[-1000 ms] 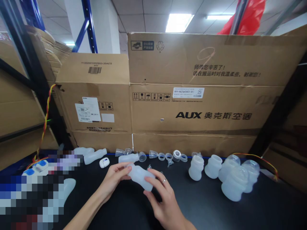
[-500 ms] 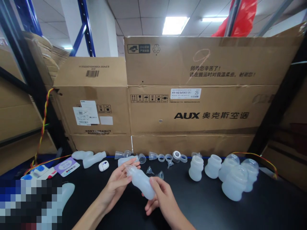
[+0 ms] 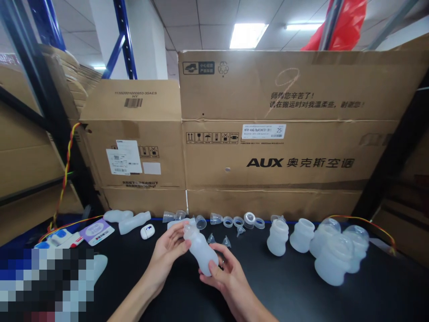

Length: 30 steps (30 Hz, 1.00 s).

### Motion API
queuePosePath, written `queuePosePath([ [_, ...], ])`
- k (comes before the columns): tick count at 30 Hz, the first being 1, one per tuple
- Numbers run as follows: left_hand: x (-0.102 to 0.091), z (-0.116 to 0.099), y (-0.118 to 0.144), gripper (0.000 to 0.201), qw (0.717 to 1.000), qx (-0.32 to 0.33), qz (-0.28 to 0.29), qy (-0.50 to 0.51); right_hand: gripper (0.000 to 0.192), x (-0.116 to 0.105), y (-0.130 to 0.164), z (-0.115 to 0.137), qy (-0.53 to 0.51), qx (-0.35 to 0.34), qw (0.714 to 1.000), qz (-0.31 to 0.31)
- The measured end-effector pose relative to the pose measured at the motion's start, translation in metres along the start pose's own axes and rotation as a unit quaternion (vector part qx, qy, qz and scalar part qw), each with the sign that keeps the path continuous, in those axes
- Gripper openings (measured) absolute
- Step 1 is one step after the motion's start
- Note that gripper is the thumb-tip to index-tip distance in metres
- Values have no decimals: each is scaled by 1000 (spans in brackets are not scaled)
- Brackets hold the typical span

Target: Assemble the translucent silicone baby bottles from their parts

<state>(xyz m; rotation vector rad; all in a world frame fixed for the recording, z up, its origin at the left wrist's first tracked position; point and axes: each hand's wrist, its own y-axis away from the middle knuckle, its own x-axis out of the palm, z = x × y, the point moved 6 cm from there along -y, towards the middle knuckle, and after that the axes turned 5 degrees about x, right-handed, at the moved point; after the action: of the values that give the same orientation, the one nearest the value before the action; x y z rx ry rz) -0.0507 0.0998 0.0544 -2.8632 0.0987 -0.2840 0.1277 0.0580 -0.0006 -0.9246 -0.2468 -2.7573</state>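
Two hands shared one translucent bottle (image 3: 201, 251) above the black counter (image 3: 288, 286), and its long axis was the thing that mattered: it ran on a slant, neck end up and toward the person's left, base end down and toward the right. The left hand (image 3: 169, 250) closed its grip on the upper part, thumb and fingertips pinching just below the neck, where a clear cap-like piece sat on top. The right hand (image 3: 223, 277) cupped the lower end from beneath, fingers curled around the base, so its grip was closed on the same bottle. Neither hand was nearer; each touched its own end, left at the neck, right at the bottom, and the bottle was lifted clear of the counter between them.

Just beyond the bottle lay two small funnels (image 3: 227, 242), and behind those a row of clear caps and rings (image 3: 234, 220) along the foot of the cardboard boxes (image 3: 268, 161). Well off to the right stood squat silicone bottles (image 3: 277, 236) beside domed ones (image 3: 335, 261). To the left, two more bottles (image 3: 134, 221) lay on their sides near a small white device (image 3: 147, 231).
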Motion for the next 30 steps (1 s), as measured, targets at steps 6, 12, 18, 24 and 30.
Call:
queuePosePath([
  [6, -22, 6, -9, 57, 995, 4, -83, -52, 72, 0, 0, -2, 9, -4, 1000, -16],
  [12, -1, 5, -1, 52, 999, -36, 14, -24, 70, -14, -7, -5, 72, -71, 990, -93],
  [18, 3, 1, 2, 54, 998, -44, 24, 26, 64, -8, -6, 0, 83, -43, 994, -55],
  [24, 5, -5, 5, 56, 997, -52, 37, 38, 73, 0, -12, -11, 56, 77, 995, 26],
  [30, 9, 5, 10, 59, 995, -71, 50, 51, 81, -1, -6, -20, 16, 242, 968, 63],
])
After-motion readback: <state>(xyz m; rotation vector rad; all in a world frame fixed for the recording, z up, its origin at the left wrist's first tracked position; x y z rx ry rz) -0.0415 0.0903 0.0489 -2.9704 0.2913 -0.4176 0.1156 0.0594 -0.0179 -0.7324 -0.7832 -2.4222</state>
